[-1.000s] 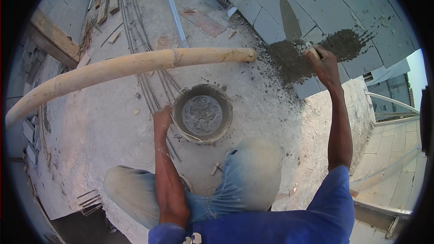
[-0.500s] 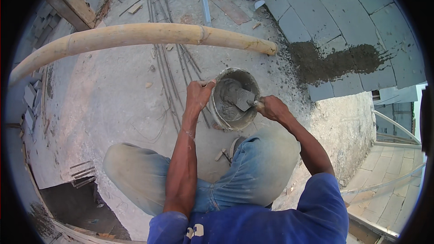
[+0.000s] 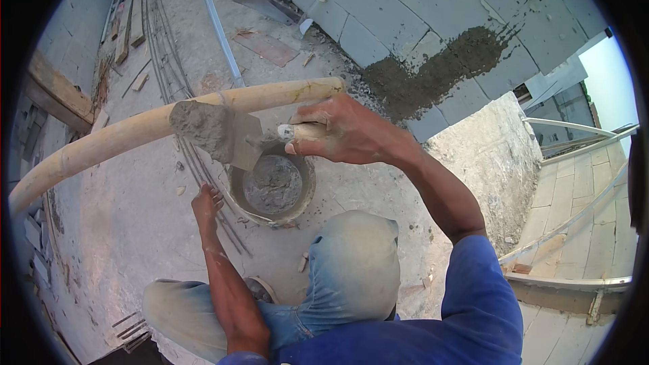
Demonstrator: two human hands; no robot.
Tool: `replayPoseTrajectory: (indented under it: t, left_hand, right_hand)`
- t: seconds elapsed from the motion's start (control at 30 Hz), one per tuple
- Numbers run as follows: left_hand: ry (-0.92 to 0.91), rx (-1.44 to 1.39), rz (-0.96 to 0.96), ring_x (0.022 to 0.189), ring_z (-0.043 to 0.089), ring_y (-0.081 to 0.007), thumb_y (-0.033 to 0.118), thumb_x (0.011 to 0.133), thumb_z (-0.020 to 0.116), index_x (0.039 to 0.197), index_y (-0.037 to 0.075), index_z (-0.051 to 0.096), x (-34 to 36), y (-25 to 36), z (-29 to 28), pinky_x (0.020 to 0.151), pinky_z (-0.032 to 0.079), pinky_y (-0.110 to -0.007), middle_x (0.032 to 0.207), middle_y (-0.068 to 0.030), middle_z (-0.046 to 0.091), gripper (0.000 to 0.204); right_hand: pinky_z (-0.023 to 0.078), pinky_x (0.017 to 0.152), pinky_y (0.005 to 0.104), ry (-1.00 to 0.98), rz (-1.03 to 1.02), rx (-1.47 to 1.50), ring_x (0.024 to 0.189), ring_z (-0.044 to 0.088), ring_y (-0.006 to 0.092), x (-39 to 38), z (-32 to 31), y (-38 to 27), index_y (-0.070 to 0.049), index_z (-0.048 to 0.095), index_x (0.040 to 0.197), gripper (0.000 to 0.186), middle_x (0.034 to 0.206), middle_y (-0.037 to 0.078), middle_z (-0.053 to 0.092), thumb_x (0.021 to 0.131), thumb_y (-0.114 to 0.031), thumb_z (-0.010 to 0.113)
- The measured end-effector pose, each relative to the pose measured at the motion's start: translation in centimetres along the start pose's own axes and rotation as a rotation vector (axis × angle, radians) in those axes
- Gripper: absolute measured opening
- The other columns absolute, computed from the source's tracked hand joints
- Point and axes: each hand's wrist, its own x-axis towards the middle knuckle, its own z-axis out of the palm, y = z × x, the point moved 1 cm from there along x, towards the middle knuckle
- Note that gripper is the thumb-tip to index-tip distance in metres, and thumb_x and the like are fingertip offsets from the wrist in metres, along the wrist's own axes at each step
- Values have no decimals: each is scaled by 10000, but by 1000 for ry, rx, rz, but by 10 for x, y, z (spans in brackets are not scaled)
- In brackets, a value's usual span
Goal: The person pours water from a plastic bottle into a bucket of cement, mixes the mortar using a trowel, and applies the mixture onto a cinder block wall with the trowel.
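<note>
My right hand (image 3: 332,130) is closed round the pale handle of a trowel (image 3: 247,142), raised above the bucket. A thick lump of wet grey mortar (image 3: 201,127) sits on the blade, which overlaps the bamboo pole in view. Below it the round bucket (image 3: 305,197) stands on the floor with more mortar (image 3: 273,184) inside; blade and hand hide part of its far rim. My left hand (image 3: 207,204) is just left of the bucket, apart from the rim, fingers loosely curled and slightly apart with nothing seen in them.
A bamboo pole (image 3: 135,134) crosses beyond the bucket. Long steel rods (image 3: 164,47) run along the concrete floor. At the right, a block wall (image 3: 378,0) carries a smeared mortar patch (image 3: 433,74). A metal bar (image 3: 218,23) and a wooden post (image 3: 64,91) are farther off.
The trowel has come up out of the bucket loaded with mortar, my right hand moving up and left. My left hand has let go of the bucket's rim. The view has shifted.
</note>
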Motion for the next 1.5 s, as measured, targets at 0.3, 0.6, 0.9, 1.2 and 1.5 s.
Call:
replayPoseTrajectory:
  t: [0.3,0.6,0.9,1.2,1.5]
  left_hand:
    - [-40,36,-9,952,680,-255,412,998,528,1301,-48,571,9,-1,23,766,555,-363,1153,-176,667,552]
    - [-121,171,35,804,701,-247,457,975,532,1131,-95,675,14,-5,9,718,589,-354,929,-152,716,592]
    - [-259,433,276,617,596,-146,466,927,624,835,-70,741,-56,48,77,617,494,-317,643,-77,633,556]
    - [-258,505,365,581,559,-128,445,930,616,798,-70,729,-73,49,91,593,469,-329,577,-59,594,544]
    - [-122,189,18,799,691,-221,505,957,569,1101,-105,657,-8,12,12,701,572,-328,967,-161,700,633]
  right_hand:
    - [417,416,291,447,773,182,479,532,108,-124,-80,260,-6,629,775,421,596,39,552,940,-394,633]
    - [418,524,281,643,698,-36,564,519,93,-144,-87,94,-1,654,898,328,671,36,557,945,-326,653]
    - [561,819,469,-213,330,-722,917,681,378,-68,123,120,-25,685,944,198,1017,171,678,836,-192,685]
    - [529,837,465,12,423,24,946,672,389,-119,207,182,-41,682,1100,372,1031,194,693,843,-309,715]
    - [528,796,454,-13,33,-49,906,662,363,-27,75,47,-32,682,1044,367,959,158,680,881,-358,716]
